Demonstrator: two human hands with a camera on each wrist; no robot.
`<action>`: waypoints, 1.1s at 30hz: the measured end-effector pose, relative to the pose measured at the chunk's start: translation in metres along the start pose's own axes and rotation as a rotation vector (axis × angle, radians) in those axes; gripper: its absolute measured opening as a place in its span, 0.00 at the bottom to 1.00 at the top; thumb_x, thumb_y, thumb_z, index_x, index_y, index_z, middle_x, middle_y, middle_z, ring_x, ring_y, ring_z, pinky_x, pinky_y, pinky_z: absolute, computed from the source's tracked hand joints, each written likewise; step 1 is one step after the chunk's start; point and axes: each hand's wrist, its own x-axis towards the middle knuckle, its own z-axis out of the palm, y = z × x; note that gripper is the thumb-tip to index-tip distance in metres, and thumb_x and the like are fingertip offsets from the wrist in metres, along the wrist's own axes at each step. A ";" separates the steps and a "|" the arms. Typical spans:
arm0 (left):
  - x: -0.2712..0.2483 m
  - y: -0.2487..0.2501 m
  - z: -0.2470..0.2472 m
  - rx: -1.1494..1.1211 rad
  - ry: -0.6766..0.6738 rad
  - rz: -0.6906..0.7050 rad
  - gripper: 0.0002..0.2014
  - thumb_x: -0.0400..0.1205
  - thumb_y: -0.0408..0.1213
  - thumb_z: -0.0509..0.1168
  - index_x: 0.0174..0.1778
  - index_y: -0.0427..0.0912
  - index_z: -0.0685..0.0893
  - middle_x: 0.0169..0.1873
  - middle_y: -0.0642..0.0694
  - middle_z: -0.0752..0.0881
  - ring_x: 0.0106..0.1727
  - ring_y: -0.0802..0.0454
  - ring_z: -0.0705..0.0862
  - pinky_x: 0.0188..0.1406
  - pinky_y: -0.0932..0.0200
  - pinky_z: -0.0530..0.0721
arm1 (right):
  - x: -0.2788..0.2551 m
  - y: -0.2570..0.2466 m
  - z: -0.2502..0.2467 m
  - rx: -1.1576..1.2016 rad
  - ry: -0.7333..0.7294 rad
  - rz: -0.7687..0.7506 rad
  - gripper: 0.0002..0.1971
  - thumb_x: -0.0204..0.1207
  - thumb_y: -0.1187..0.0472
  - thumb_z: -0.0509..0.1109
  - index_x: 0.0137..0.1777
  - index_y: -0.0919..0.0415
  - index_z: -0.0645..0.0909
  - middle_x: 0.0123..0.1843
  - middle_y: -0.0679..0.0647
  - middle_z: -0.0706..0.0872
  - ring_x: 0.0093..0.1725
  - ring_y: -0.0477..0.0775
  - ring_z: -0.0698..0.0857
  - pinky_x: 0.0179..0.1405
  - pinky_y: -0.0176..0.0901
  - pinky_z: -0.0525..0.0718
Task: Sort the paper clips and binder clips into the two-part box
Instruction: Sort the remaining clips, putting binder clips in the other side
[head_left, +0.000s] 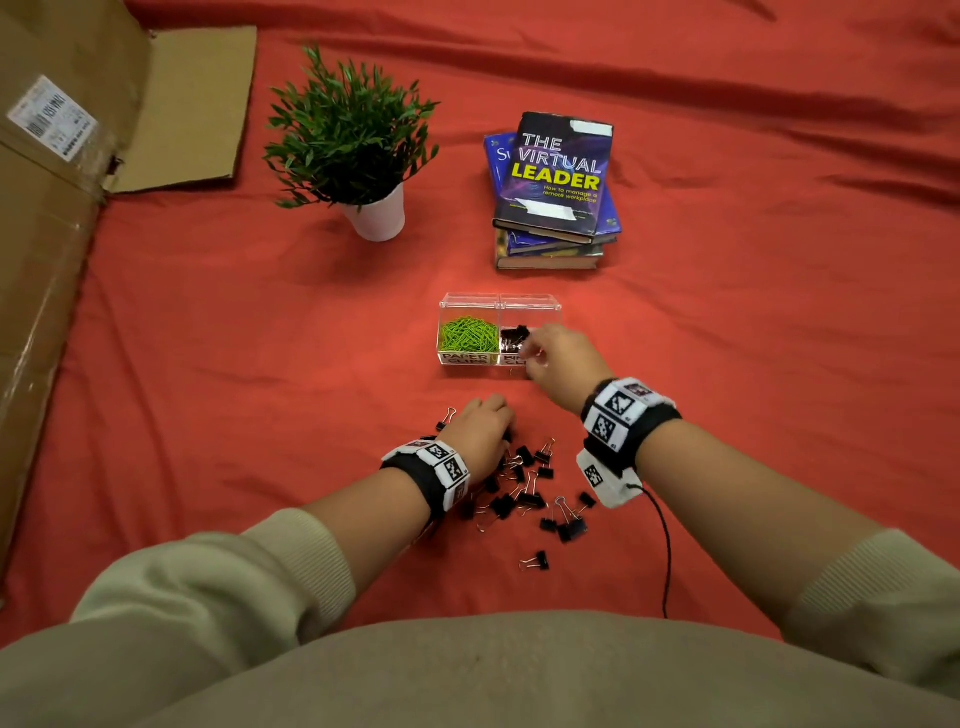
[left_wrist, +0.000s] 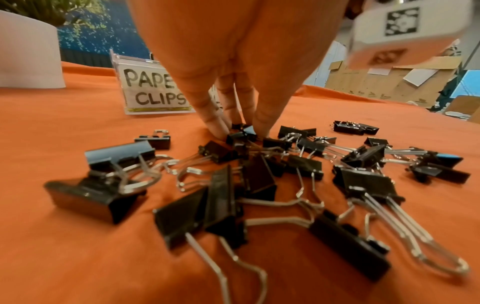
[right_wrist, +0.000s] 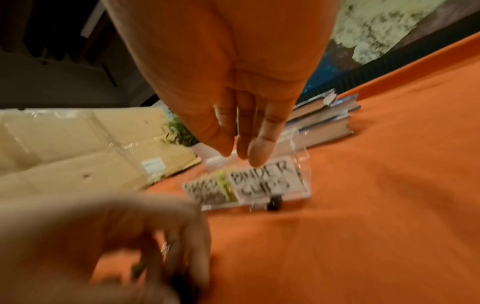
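A red cloth (head_left: 727, 322) covers everything. The two-part box (head_left: 470, 300) is clear, with white labels lettered in black; its left part holds bright green paper clips (head_left: 467, 335), its right part black binder clips (head_left: 513, 335). More binder clips (head_left: 524, 488) lie loose on the cloth, black with silver wire handles. The wristbands (head_left: 623, 415) are black, carrying white tags with black square patterns. The sleeves (head_left: 218, 587) are pale beige. The plant (head_left: 348, 135) is dark green in a white pot (head_left: 376, 215). The top book (head_left: 558, 176) is black and purple with white and yellow lettering. The cardboard (head_left: 57, 218) is brown.
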 end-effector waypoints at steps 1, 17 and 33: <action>0.000 0.000 0.000 -0.009 0.003 -0.007 0.10 0.78 0.31 0.64 0.55 0.39 0.79 0.58 0.42 0.76 0.57 0.39 0.75 0.59 0.45 0.75 | -0.010 0.002 0.008 -0.037 -0.092 -0.002 0.11 0.76 0.67 0.63 0.55 0.62 0.84 0.58 0.56 0.83 0.55 0.56 0.83 0.57 0.45 0.81; -0.010 -0.005 0.001 0.000 -0.015 -0.030 0.08 0.78 0.27 0.59 0.52 0.37 0.78 0.52 0.40 0.73 0.52 0.40 0.76 0.50 0.42 0.79 | -0.085 0.022 0.073 -0.108 -0.323 0.023 0.21 0.71 0.60 0.74 0.63 0.56 0.74 0.63 0.51 0.71 0.60 0.56 0.70 0.59 0.48 0.77; -0.011 -0.009 -0.010 -0.001 -0.049 -0.008 0.11 0.75 0.28 0.65 0.52 0.38 0.75 0.54 0.40 0.80 0.55 0.38 0.80 0.53 0.46 0.79 | -0.053 0.030 0.035 0.351 -0.188 0.276 0.10 0.66 0.69 0.77 0.40 0.58 0.78 0.38 0.52 0.85 0.36 0.49 0.81 0.36 0.45 0.82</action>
